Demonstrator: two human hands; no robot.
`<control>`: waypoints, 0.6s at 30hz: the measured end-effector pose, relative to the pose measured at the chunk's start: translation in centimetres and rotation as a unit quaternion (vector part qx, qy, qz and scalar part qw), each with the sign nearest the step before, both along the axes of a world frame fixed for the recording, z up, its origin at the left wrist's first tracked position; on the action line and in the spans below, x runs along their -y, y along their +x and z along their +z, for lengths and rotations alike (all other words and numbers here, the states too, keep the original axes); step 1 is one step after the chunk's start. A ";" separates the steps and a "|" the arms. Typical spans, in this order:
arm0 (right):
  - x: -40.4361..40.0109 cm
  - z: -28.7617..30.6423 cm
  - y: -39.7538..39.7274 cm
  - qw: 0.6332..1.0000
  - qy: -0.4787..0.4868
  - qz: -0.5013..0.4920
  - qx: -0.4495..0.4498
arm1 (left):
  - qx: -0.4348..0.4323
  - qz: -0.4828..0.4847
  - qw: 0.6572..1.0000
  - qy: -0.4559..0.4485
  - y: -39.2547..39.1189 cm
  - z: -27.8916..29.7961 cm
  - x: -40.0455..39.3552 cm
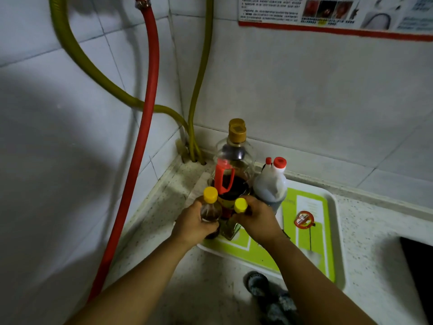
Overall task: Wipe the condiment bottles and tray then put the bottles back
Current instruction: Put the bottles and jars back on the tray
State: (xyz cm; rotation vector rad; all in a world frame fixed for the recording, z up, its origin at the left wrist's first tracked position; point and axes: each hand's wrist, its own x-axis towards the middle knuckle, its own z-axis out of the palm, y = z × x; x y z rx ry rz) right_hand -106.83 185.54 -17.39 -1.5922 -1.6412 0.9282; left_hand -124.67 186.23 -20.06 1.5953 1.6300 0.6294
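Note:
A white tray with a green mat lies on the speckled counter in the corner. At its far left end stand a tall dark-sauce bottle with a red handle and a white jug with a red cap. My left hand is wrapped around a small yellow-capped bottle of brown liquid at the tray's near left edge. My right hand grips a second yellow-capped bottle right beside it. Whether the two small bottles rest on the tray, I cannot tell.
A grey cloth lies on the counter in front of the tray. Red and yellow-green hoses run down the tiled wall into the corner. A dark stove edge shows at the right. A round red sticker sits on the mat.

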 end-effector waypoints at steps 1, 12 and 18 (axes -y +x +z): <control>0.0 0.1 0.0 1.000 -0.001 0.002 -0.004 | 0.005 -0.003 1.000 -0.003 0.0 0.1 0.0; 2.5 1.1 1.1 0.995 -0.050 -0.028 -0.080 | 0.054 0.007 0.998 -0.026 -1.3 2.0 2.9; 6.7 2.9 2.3 0.996 -0.019 -0.022 -0.079 | 0.051 0.022 0.998 -0.013 -3.4 3.6 7.6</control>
